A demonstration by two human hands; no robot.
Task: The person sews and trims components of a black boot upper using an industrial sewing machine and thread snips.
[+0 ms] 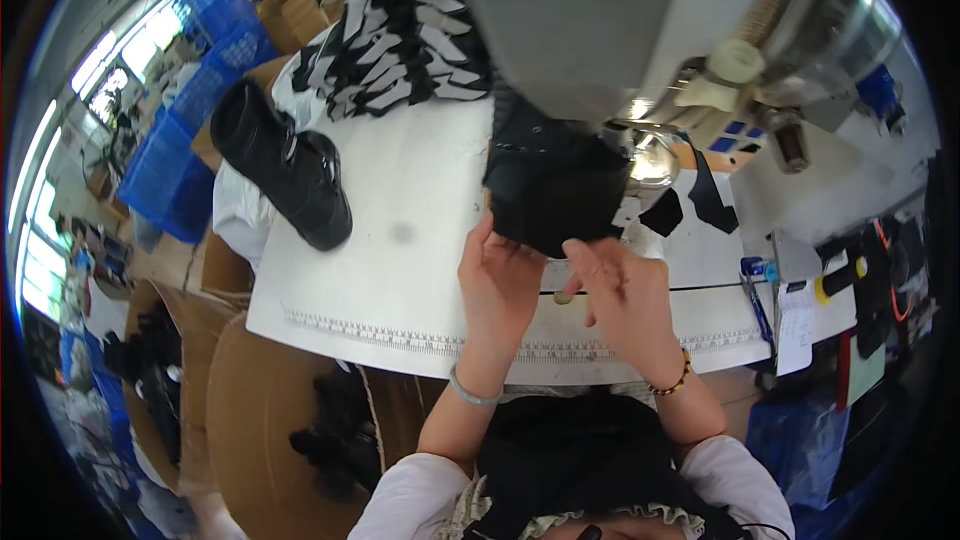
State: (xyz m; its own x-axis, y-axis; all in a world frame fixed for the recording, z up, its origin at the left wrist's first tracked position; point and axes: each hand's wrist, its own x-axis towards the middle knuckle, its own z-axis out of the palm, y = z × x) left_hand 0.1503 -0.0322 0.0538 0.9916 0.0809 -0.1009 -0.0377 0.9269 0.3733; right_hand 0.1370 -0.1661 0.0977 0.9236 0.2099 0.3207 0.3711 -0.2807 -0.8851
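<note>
A black sewn piece, seemingly a shoe upper (560, 185), lies under the head of a sewing machine (575, 25). At its near left corner my left hand (503, 278) is closed on the edge, thumb and fingertips partly hidden by the material. My right hand (628, 292) is at the near right edge, fingers bent and apart, with a fingertip close to the material; I see nothing held in it. The needle area is mostly hidden behind the machine head. Right of the piece lie small black cut pieces (661, 213) on the white table (400, 230).
A finished black boot (285, 170) lies at the table's left. Behind it is a pile of black and grey pieces (405, 40). A ruler strip (430, 342) runs along the front edge. Cardboard boxes (245, 410) and blue crates (165, 180) stand left; pen and paper (796, 325) right.
</note>
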